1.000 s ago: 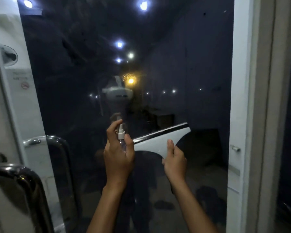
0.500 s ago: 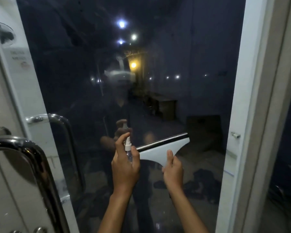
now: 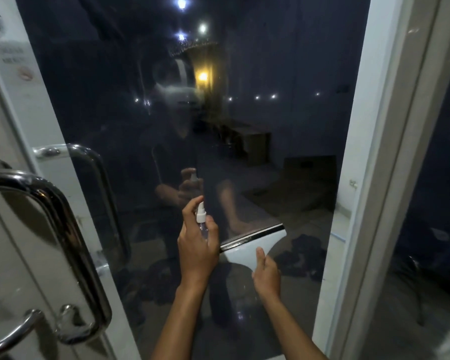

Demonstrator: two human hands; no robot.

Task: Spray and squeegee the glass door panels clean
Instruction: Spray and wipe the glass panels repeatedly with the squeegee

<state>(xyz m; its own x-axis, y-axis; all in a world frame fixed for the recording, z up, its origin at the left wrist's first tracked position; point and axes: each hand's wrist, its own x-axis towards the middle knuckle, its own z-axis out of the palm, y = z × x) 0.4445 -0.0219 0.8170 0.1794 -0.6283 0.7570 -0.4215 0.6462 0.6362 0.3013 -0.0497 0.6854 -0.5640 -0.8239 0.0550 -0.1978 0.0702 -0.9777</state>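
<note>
Dark glass of the door panel (image 3: 270,152) fills the view, framed by a pale door frame (image 3: 359,178) on the right and a chrome pull handle (image 3: 70,229) on the left, with small lights and a dim room mirrored in the pane. Low in front of the glass, the left hand (image 3: 196,252) has its grip wrapped round a small clear spray bottle (image 3: 202,224); the white nozzle stands above the curled fingers, the forefinger arched over its top, pointing at the pane. Just to its right, the right hand (image 3: 266,274) grasps the handle of a white squeegee (image 3: 255,242), thumb laid up the back of it. Its head sits above that grip, the black rubber edge tilted up to the right and close against the glass; contact cannot be confirmed. Squeegee's left end sits just beside the left hand
</note>
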